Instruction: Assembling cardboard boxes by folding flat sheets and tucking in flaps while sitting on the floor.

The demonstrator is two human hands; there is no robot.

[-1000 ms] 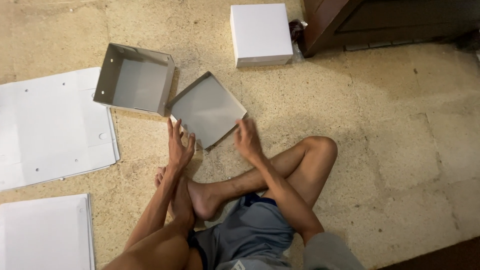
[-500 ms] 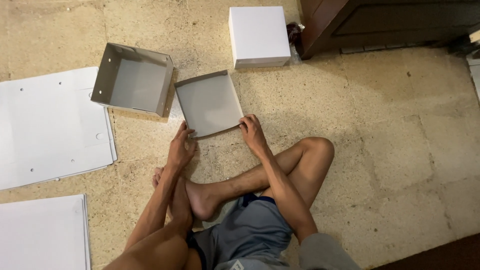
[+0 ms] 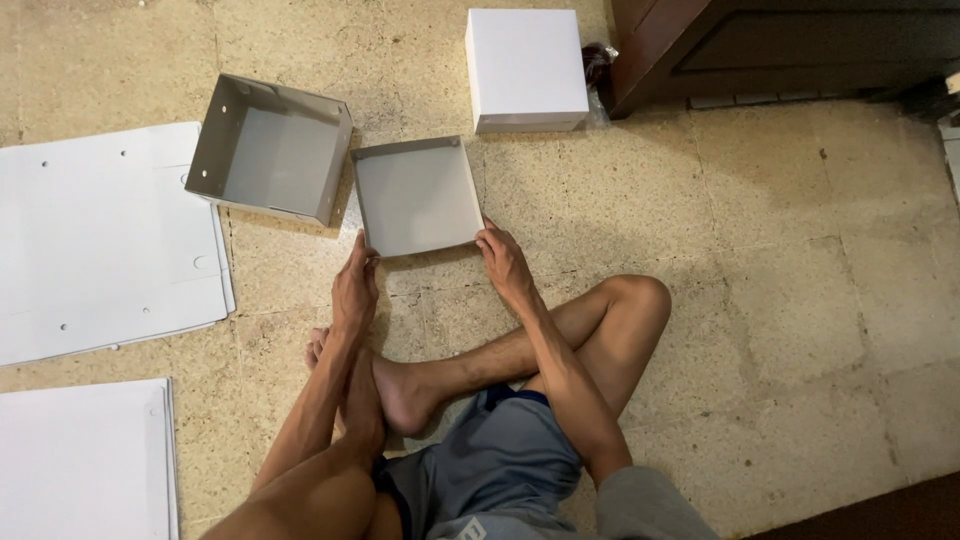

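Note:
I sit cross-legged on a stone floor. A shallow grey cardboard box lid point(image 3: 415, 195) lies flat in front of me, open side up. My left hand point(image 3: 355, 290) touches its near left corner with the fingertips. My right hand point(image 3: 503, 262) rests against its near right corner. A deeper grey box point(image 3: 270, 148) with small holes in its walls stands just left of the lid, nearly touching it. A closed white box point(image 3: 525, 68) sits beyond the lid, to the right.
Flat white cardboard sheets point(image 3: 95, 240) lie on the floor at the left, with another stack point(image 3: 80, 460) at the lower left. Dark wooden furniture point(image 3: 760, 45) stands at the top right. My bare feet and knees fill the floor near me.
The lid has turned from a diagonal position to lying square on the floor. Both hands followed it and now sit at its near corners.

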